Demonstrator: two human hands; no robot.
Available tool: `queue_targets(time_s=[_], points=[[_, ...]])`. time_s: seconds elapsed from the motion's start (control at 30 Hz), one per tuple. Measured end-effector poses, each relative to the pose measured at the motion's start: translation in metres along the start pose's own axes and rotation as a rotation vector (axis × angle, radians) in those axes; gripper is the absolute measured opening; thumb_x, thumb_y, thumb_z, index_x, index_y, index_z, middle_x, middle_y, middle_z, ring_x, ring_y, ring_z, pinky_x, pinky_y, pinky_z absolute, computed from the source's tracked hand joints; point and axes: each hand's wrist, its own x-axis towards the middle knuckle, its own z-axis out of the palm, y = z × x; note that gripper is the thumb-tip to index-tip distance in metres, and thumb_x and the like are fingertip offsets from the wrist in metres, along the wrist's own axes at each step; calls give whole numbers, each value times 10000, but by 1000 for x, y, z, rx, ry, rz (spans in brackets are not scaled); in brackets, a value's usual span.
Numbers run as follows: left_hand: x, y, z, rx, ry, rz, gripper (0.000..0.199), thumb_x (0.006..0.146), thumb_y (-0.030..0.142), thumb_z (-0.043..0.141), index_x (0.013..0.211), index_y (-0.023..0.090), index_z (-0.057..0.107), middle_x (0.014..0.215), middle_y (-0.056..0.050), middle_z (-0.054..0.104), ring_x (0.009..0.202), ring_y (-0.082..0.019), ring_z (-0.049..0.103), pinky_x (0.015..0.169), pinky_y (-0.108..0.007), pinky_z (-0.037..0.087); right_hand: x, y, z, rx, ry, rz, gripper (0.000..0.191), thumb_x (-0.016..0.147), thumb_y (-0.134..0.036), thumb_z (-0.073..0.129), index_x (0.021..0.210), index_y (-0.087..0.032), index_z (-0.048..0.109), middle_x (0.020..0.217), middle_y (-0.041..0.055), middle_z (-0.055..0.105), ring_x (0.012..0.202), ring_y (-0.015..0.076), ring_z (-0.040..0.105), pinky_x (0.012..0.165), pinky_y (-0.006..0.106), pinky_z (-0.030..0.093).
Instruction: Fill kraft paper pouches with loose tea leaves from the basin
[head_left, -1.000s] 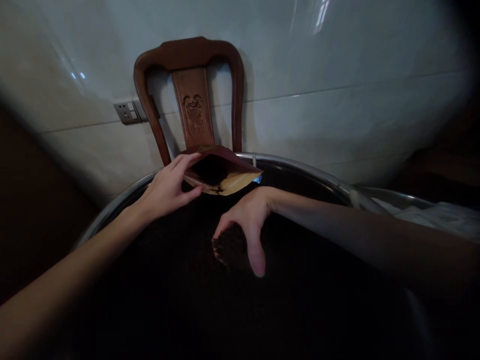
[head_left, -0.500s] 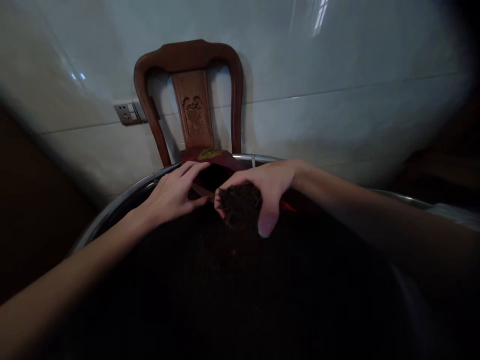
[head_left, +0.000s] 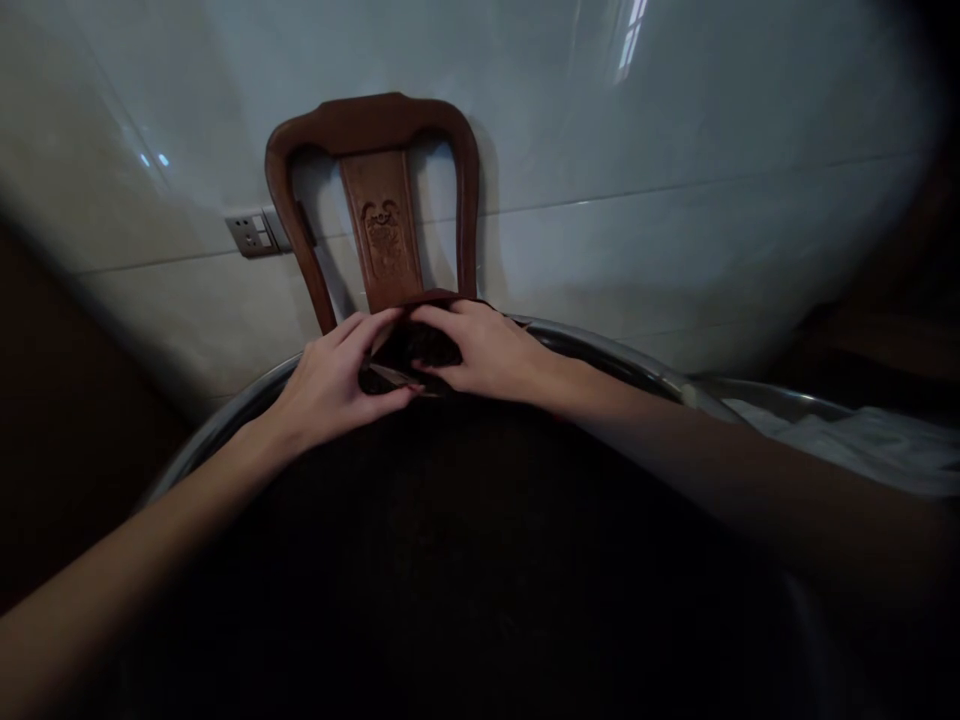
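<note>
My left hand (head_left: 337, 375) grips the near-left edge of a dark red bag (head_left: 442, 296), its fingers and thumb at either side of the bag's open mouth. My right hand (head_left: 487, 352) curves into that mouth from the right, thumb low and fingers high. Between its fingers and thumb shows a dark clump of dry, leaf-like material (head_left: 433, 345). Shadow hides most of the bag's inside and the clump's lower part. Both hands are close together over the far rim of a large dark basin (head_left: 262, 385).
Behind the basin stands a carved wooden chair (head_left: 382, 220) against a pale tiled wall (head_left: 675, 120). A wall socket (head_left: 251, 235) is left of the chair. At the right, a whitish crumpled cloth or plastic (head_left: 862, 440) lies by another metal rim (head_left: 795, 397).
My right hand has moved up and away from me, carrying the dark clump from over the basin into the bag's mouth. My left hand stays at the bag's edge.
</note>
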Motion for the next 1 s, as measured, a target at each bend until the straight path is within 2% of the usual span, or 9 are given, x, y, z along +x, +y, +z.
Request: queue_targets(time_s=[0.1,0.23,0.33,0.47,0.57,0.7,0.83,0.9,1.0], points=[[0,3,-1,1,-36,17,669,795,472,641,1347,190,391,1226,-111,560,1076,-255,573,890,-385,494,-3,12,8,-59,-90,41,461,800,-201,543,1261,-206,534,1171,106,595,1038,232,569,879,395,456],[0,6,-1,16,-56,21,654,811,489,624,1343,181,401,1206,-109,569,1050,-250,583,868,-373,507,-2,14,8,-30,-95,75,380,898,-349,463,1227,-185,561,1099,107,636,999,224,593,853,376,469],[0,6,-2,-6,-37,9,652,801,499,635,1326,176,424,1202,-107,575,1057,-253,581,889,-374,497,2,11,7,-31,-46,82,419,957,-413,329,1146,-158,602,1076,120,645,1000,215,597,869,366,459],[0,6,-3,-13,-25,12,632,817,486,630,1332,186,417,1228,-104,567,1086,-246,568,900,-369,484,5,14,8,-88,-25,-6,315,941,-247,364,999,-125,648,1040,120,652,995,198,594,873,335,442],[0,7,-4,-22,-16,20,603,826,470,629,1320,186,432,1201,-96,581,1053,-232,579,878,-358,487,4,16,8,-141,-35,-90,245,897,-158,426,983,-117,651,1022,113,646,965,187,591,830,308,439],[0,8,-5,-25,-17,25,529,850,426,611,1291,172,467,1158,-91,599,991,-220,599,832,-336,493,3,6,3,-263,-56,-123,237,917,-188,441,1035,-112,631,1009,113,645,917,181,590,794,305,424],[0,9,-6,-36,0,26,468,873,393,587,1271,166,492,1101,-80,620,883,-192,613,783,-318,494,2,-5,-1,-385,-15,-133,387,986,-304,293,1051,-80,602,932,134,646,835,187,588,750,325,420],[0,10,-6,-52,15,20,445,881,381,576,1258,155,506,1058,-79,634,842,-183,611,749,-311,497,3,-5,-1,-372,13,-192,404,989,-309,277,1032,-73,602,921,135,638,847,191,580,767,332,427],[0,9,-6,-80,42,10,392,898,346,545,1243,162,519,1089,-82,639,897,-192,618,789,-322,504,4,-2,-1,-301,49,-326,323,968,-243,333,1018,-90,614,960,119,625,926,193,558,826,337,430]])
